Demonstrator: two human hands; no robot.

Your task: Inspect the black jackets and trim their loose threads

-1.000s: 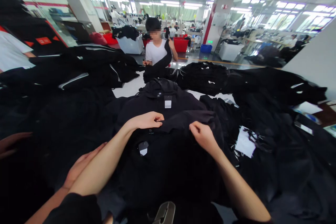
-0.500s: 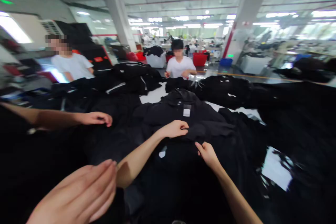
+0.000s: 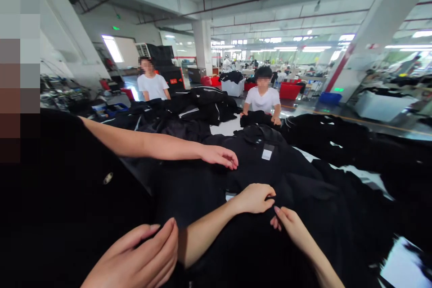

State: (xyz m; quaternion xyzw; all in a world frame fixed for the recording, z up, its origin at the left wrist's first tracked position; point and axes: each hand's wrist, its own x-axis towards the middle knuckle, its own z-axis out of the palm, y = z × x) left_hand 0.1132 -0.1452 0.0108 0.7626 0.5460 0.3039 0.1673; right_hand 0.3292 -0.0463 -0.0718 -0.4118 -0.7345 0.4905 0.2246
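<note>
Pinching a black garment (image 3: pixel 300 186) right of frame centre, bare hands just beside each other. Left hand (image 3: pixel 255 198): curled nearly closed, thumb and fingertips apparently on cloth. Right hand (image 3: pixel 288 221): same pinch, black on black hides how much it has. Tight spacing probably keeps that short stretch of cloth under control. Hooded top (image 3: pixel 246 155) spread behind, tag (image 3: pixel 266 155) out on its front, likely for visibility. Co-worker's hand (image 3: pixel 219 156), centre, loosely bent, apart from the pinch; co-worker's other hand (image 3: pixel 145 254), lower left, half-curled.
</note>
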